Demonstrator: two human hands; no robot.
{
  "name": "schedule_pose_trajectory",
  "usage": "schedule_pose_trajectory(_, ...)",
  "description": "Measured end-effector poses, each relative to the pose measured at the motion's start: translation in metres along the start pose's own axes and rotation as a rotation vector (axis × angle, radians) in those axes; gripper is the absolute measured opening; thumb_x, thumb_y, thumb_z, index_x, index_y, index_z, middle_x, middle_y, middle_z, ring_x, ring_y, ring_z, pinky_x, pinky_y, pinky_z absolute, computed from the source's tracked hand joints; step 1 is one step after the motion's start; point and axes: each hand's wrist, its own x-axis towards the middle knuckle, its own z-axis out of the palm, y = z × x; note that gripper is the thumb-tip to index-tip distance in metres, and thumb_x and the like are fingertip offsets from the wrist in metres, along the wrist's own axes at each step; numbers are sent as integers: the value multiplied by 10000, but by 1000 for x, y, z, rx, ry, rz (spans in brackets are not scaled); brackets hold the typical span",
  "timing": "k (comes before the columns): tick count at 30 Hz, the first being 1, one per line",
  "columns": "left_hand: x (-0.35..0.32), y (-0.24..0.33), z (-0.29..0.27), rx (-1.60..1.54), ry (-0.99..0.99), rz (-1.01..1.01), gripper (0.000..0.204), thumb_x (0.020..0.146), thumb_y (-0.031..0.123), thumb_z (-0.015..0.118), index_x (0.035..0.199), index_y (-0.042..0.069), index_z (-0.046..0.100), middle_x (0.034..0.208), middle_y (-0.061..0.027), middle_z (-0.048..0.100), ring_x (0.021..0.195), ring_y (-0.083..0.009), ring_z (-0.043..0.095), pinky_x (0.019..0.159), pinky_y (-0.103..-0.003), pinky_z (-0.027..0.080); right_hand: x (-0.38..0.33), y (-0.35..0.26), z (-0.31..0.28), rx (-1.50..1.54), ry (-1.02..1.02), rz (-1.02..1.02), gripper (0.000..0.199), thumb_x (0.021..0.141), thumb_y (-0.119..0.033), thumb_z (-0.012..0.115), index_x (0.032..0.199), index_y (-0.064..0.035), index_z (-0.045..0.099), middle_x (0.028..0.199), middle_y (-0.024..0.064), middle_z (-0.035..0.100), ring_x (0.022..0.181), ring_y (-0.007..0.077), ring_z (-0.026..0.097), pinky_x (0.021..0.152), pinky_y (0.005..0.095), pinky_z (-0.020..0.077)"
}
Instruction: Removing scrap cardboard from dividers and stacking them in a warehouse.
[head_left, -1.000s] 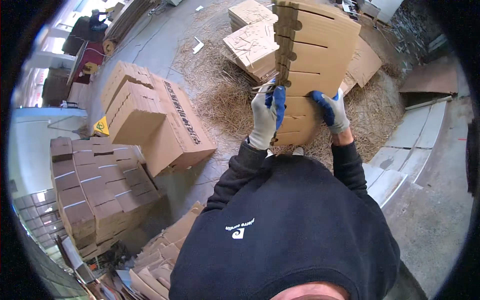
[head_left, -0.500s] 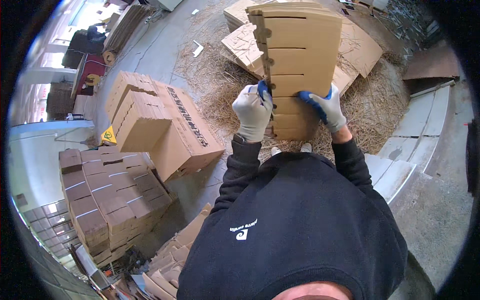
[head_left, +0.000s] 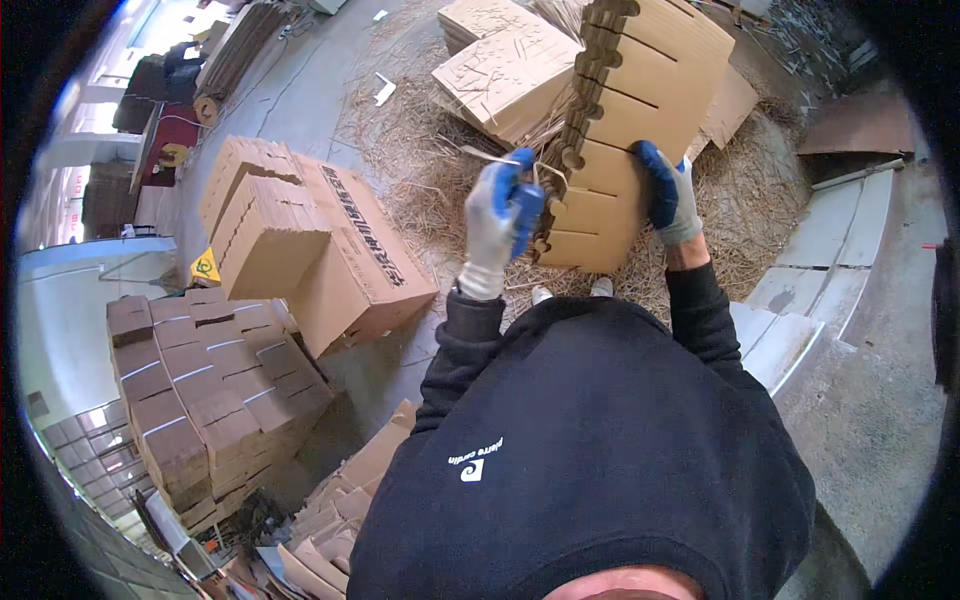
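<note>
I hold a thick bundle of flat die-cut cardboard sheets [head_left: 630,130] upright in front of me, over a floor strewn with cardboard shreds. My left hand [head_left: 500,215], in a grey glove with a blue palm, grips the bundle's notched left edge. My right hand [head_left: 668,195], in the same kind of glove, clasps its right edge lower down. Thin cardboard strips stick out by my left hand. My dark sleeves reach up to both gloves.
A heap of cardboard shreds [head_left: 420,150] covers the floor ahead. Flat cardboard sheets [head_left: 505,65] lie on it behind the bundle. To the left lies a bundle of printed folded boxes [head_left: 310,240], and a tall stack of bundled boxes [head_left: 200,400]. Loose cardboard scraps [head_left: 340,520] lie below.
The bundle has tilted and swung slightly right in my hands. My left hand has slid to its notched left edge, the right one stays on the right edge.
</note>
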Motion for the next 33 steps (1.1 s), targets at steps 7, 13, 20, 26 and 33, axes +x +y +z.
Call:
schedule_pose_trajectory(7, -8, 6, 28, 147, -65, -26, 401, 927, 310, 661, 1106, -47, 619, 914, -174, 655, 800, -272, 678, 727, -349, 528, 2, 24, -21, -21, -126, 51, 302, 920, -117, 651, 1196, -5, 598, 1109, 39, 665, 965, 137, 640, 854, 288, 524)
schedule_pose_trajectory(13, -7, 1, 27, 629, 146, 375, 134, 885, 109, 617, 954, -1, 647, 861, -208, 652, 701, -363, 641, 643, -427, 520, -4, 9, -5, -376, -167, -132, 264, 923, -121, 653, 1154, 5, 626, 1074, 42, 673, 945, 135, 642, 835, 278, 524)
schedule_pose_trajectory(20, 0, -9, -17, -180, 464, -206, 281, 993, 278, 572, 963, 10, 648, 864, -85, 697, 692, -158, 655, 632, -316, 539, -6, 20, -23, -21, -76, 59, 288, 931, -132, 640, 1184, 3, 608, 1086, 52, 674, 961, 150, 649, 852, 288, 527)
schedule_pose_trajectory(26, -2, -29, -27, -52, 111, -179, 365, 902, 231, 696, 1184, 2, 655, 980, -106, 706, 847, -192, 691, 758, -315, 544, -4, 18, -16, 61, -65, 86, 337, 926, -158, 654, 1217, -1, 585, 1085, 53, 668, 950, 146, 646, 859, 302, 524)
schedule_pose_trajectory(33, 8, 6, 2, 279, -133, -136, 344, 747, 149, 768, 1055, 10, 708, 1023, -169, 696, 912, -263, 701, 827, -351, 540, -2, 11, -11, -129, -222, 9, 307, 892, -140, 681, 1154, 7, 619, 1042, 35, 674, 927, 134, 641, 833, 289, 524)
